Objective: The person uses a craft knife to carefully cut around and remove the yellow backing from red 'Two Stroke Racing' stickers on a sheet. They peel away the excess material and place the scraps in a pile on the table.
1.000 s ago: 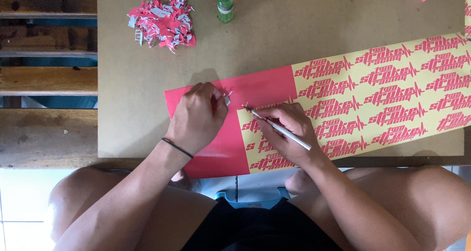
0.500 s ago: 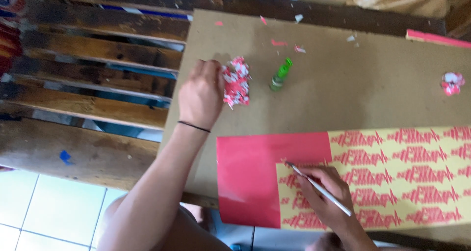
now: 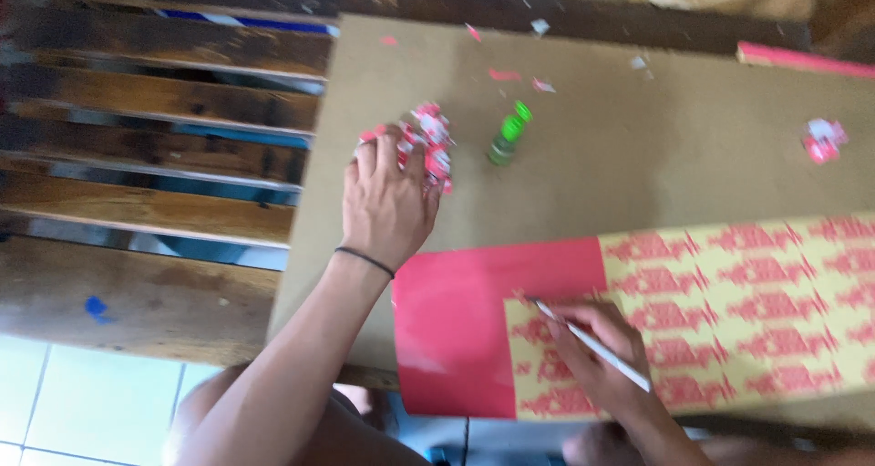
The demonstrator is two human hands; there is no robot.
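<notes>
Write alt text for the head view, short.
Seen from above, a person's left hand rests on a pile of red and white scraps while the right hand holds a white pen-like tool on a red and yellow sticker sheet. A small green bottle lies nearby on the brown board.

Red sheet (image 3: 474, 320) with yellow backing (image 3: 729, 302) bearing repeated red lettering, blurred; red-white scrap pile (image 3: 428, 143); green bottle (image 3: 507, 134); brown desk (image 3: 638, 156).
</notes>
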